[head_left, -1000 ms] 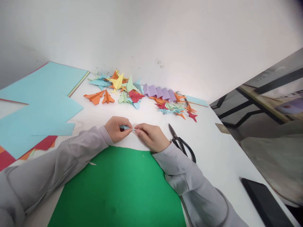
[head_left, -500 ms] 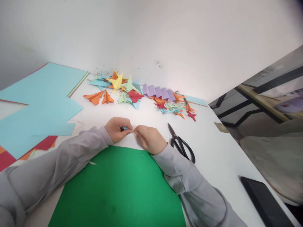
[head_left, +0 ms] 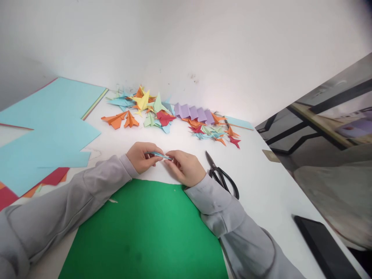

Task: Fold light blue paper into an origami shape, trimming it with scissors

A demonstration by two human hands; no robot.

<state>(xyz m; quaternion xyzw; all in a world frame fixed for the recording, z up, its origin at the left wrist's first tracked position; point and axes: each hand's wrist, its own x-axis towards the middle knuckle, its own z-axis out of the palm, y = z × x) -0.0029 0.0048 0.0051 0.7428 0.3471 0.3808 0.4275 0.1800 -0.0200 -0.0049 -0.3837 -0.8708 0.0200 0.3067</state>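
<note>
Between my two hands is a thin, folded piece of light blue paper [head_left: 159, 154], seen nearly edge-on and partly hidden by my fingers. My left hand [head_left: 143, 157] pinches its left end between thumb and fingers. At its right end, my right hand [head_left: 186, 166] grips the tip the same way. Both hands are just above the white table, past the far edge of a green sheet [head_left: 142, 228]. Black-handled scissors [head_left: 222, 176] lie beside my right wrist, blades pointing away.
Folded paper planes [head_left: 142, 102] in several colours lie along the wall, with a pleated purple paper [head_left: 194, 112] among them. Large light blue sheets [head_left: 55, 131] cover the left side over red and orange ones. A black phone-like object [head_left: 322, 244] rests near the right edge.
My fingertips have moved slightly apart, so more of the blue paper shows between them. My right hand has shifted its grip a little. The things on the table stay put.
</note>
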